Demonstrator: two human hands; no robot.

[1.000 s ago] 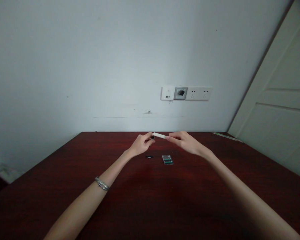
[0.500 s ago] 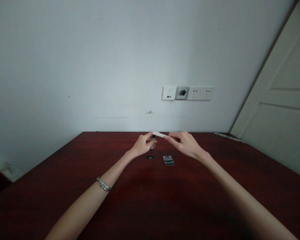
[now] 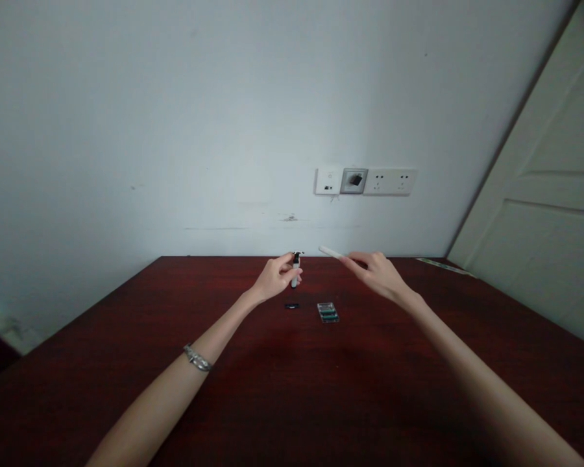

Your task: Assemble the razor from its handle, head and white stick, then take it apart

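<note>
My left hand (image 3: 275, 277) is closed round a small upright piece with a dark tip (image 3: 296, 262), held above the dark red table (image 3: 292, 389). My right hand (image 3: 378, 272) pinches one end of a slim white stick-shaped part (image 3: 329, 251), which points up and to the left, a short gap away from the left piece. Below the hands, on the table, lie a small black piece (image 3: 291, 305) and a little clear case with teal contents (image 3: 328, 312). A silver bracelet (image 3: 197, 359) sits on my left wrist.
A white wall rises behind the table's far edge, with a row of sockets and a switch (image 3: 365, 181). A pale door (image 3: 545, 214) stands at the right. A thin strip (image 3: 442, 264) lies at the table's far right corner.
The white part and the dark-tipped piece were together between both hands; now they are apart. My right hand has lifted the white part up and to the right, and my left keeps the small piece upright.
</note>
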